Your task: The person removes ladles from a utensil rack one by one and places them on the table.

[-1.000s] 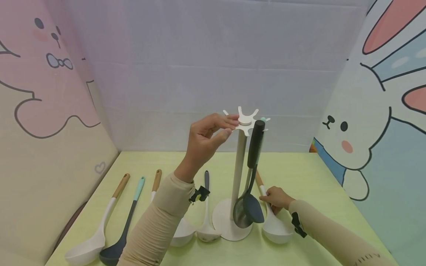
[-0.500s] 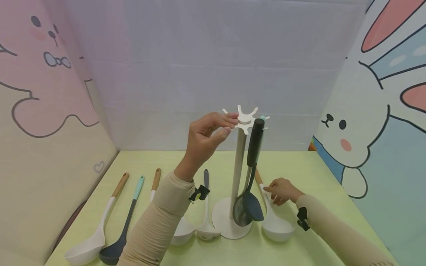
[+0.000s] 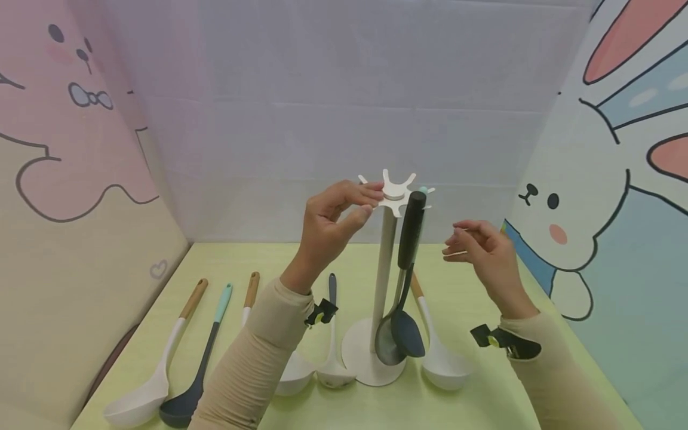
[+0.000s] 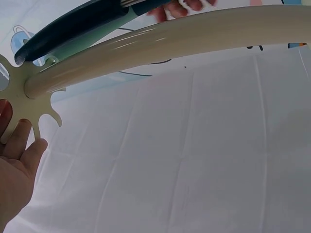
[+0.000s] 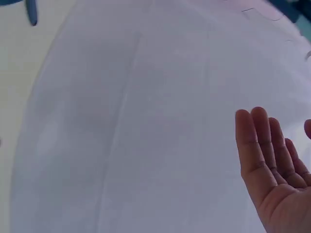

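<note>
My left hand [image 3: 334, 220] pinches the edge of the slotted white top of a utensil stand [image 3: 384, 263]; its fingertips also show at that edge in the left wrist view. From the stand's right side hang a steel ladle with a black handle [image 3: 411, 230] and, against it, a ladle with a dark blue bowl [image 3: 409, 335] and mint handle. My right hand [image 3: 491, 260] is raised in the air right of the stand, holding nothing. Its fingers [image 5: 250, 145] stretch loosely in the right wrist view. Below it a white ladle with a wooden handle [image 3: 445, 365] lies on the table.
On the table's left lie a white ladle [image 3: 141, 399], a dark ladle with a mint handle [image 3: 206, 352], and another wooden-handled ladle [image 3: 251, 291], partly behind my left sleeve. A small white ladle with a grey handle [image 3: 333, 340] lies beside the stand's round base [image 3: 357, 352].
My right hand has let go of the white ladle on the right and risen up and to the right. The ladle stays on the table. My left hand keeps its place on the stand.
</note>
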